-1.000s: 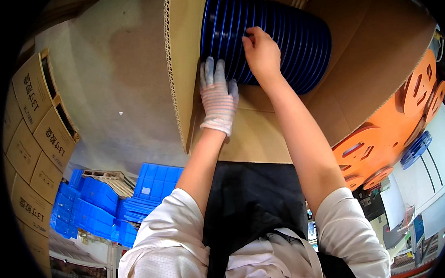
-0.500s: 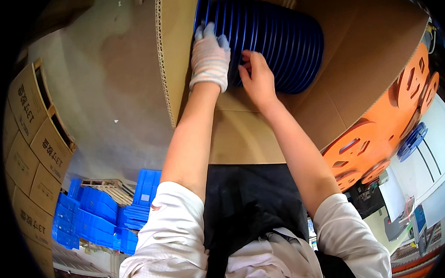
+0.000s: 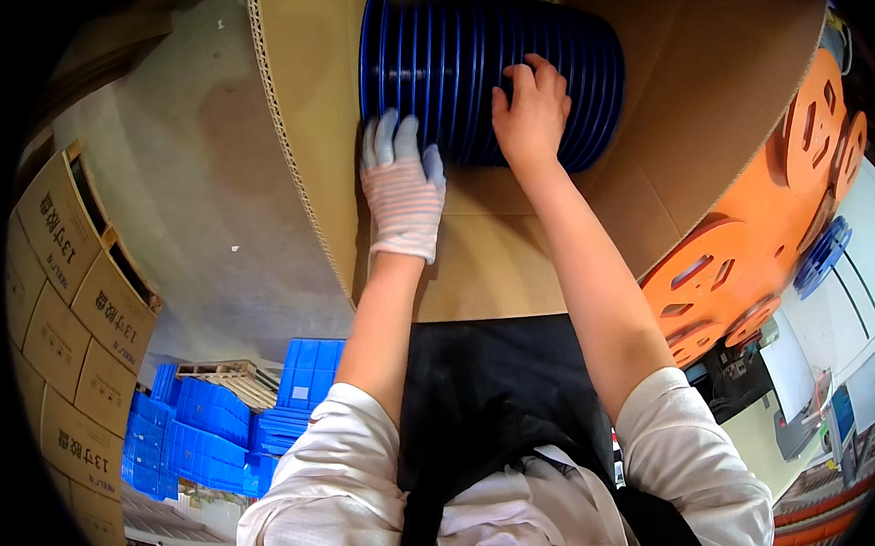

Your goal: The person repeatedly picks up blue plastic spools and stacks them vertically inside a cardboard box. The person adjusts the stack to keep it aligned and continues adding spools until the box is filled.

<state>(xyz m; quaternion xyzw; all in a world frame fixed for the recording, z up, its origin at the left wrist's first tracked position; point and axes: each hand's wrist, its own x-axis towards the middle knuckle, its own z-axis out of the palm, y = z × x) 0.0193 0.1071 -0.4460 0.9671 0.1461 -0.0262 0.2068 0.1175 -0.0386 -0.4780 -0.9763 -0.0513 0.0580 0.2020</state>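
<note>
A row of dark blue plastic reels [image 3: 448, 77] lies on its side in an open cardboard box [image 3: 496, 261], flanges standing side by side. My left hand [image 3: 402, 187], in a striped knit glove with grey-blue fingertips, has its fingers stretched out against the lower edge of the reels at the left end. Bare and palm down, my right hand [image 3: 534, 113] rests on the reels right of the middle. Its fingers are apart and slightly bent, with nothing seen in their grasp. The fingertips partly hide the flanges beneath them.
Box walls rise on both sides of the reels. Orange slotted discs [image 3: 696, 271] stand outside at right, near a loose blue reel [image 3: 822, 256]. Stacked cartons [image 3: 74, 328] stand at far left. Blue plastic bins [image 3: 205, 420] and a wooden pallet [image 3: 229, 380] lie at lower left.
My left hand has drawn back toward me from the top of the reels to their near edge. My right hand has moved forward and right onto the reels. The view has shifted slightly.
</note>
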